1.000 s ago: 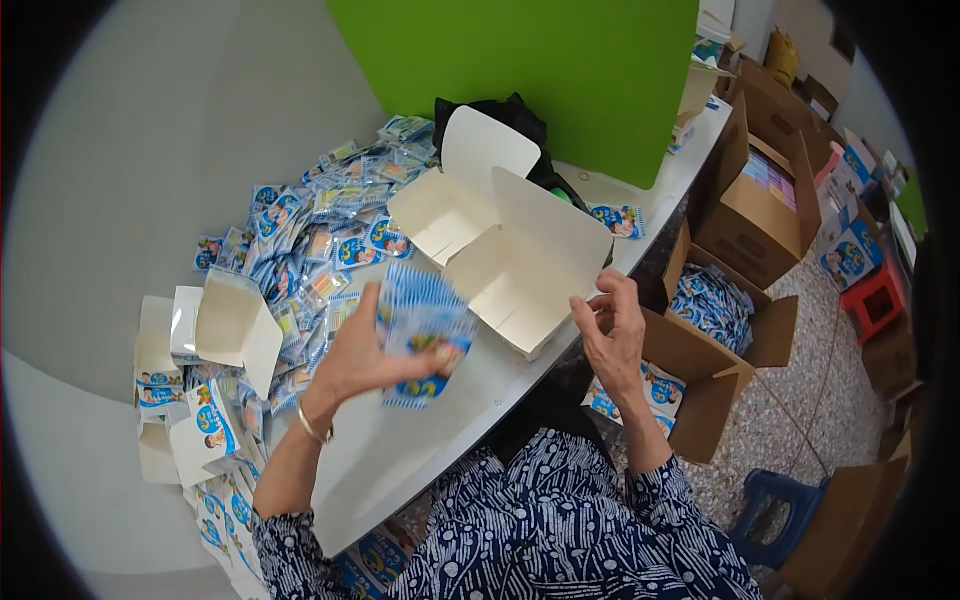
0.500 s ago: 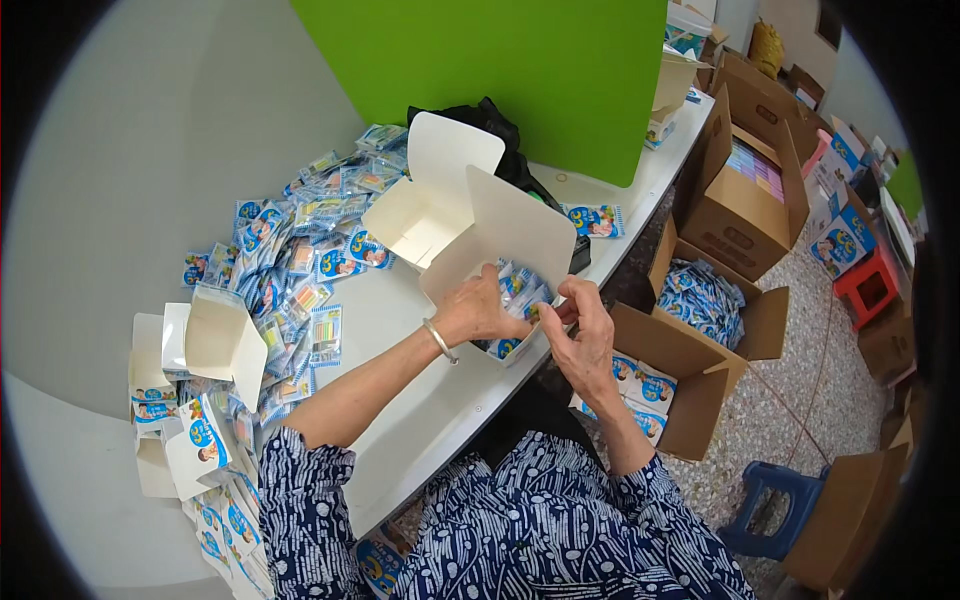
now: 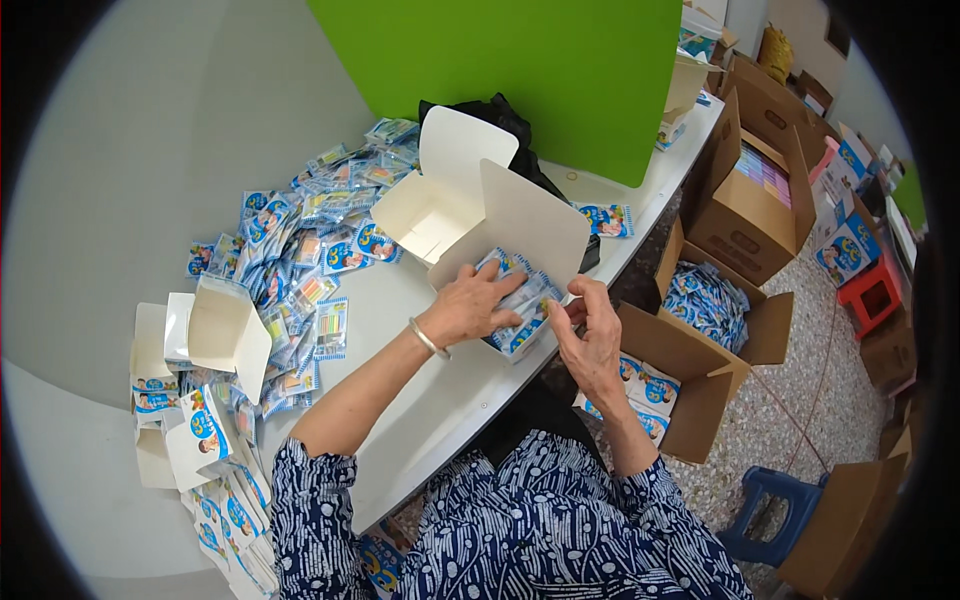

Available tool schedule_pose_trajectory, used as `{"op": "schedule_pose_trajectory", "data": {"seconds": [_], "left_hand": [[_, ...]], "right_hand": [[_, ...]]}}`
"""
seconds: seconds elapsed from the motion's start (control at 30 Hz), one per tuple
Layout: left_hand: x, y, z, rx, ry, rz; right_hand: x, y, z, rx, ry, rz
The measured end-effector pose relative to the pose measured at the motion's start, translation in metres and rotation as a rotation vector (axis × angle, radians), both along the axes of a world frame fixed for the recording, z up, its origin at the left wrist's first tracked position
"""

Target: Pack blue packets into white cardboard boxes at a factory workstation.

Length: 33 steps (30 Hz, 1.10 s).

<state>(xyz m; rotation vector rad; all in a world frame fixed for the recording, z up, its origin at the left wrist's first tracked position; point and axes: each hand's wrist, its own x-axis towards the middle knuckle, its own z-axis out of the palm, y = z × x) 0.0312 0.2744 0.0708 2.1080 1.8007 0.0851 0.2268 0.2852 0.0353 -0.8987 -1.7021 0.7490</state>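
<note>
An open white carton (image 3: 535, 212) with its lid flap raised stands near the table's front edge. Small clear-and-blue sachets (image 3: 538, 296) fill it up to about its rim. My left hand (image 3: 468, 312) lies on these sachets with its fingers spread, a bangle round the wrist. At the carton's right side is my right hand (image 3: 590, 338), its fingers bent and apart, the thumb close to the sachets. Nothing shows in its grasp. Behind the carton, touching or nearly so, stands an empty white carton (image 3: 430, 215), also with its flap up.
A heap of loose sachets (image 3: 300, 225) covers the table's left part. More white cartons (image 3: 228, 325) stand beside it. A green panel (image 3: 500, 70) rises behind. Brown boxes (image 3: 750, 235) line the floor at right, one holding packed cartons (image 3: 648, 390). A blue stool (image 3: 765, 520) stands nearby.
My left fingers have spread out and lie flatter on the sachets, which now show higher in the carton. My right hand's fingers have opened slightly beside it. The whole view has shifted a little.
</note>
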Motion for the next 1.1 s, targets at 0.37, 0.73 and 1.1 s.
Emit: {"op": "schedule_pose_trajectory", "data": {"seconds": [0.37,0.73,1.1], "left_hand": [[0.007,-0.007,-0.023,0.127,0.071,-0.212],[0.000,0.013,0.002,0.141,0.417,-0.653],[0.029,-0.004,-0.004,-0.119,0.173,-0.031]], "right_hand": [[0.001,0.000,0.001,0.023,-0.027,-0.020],[0.003,0.003,-0.001,0.027,-0.049,-0.033],[-0.012,-0.003,0.000,0.062,-0.049,-0.070]]}}
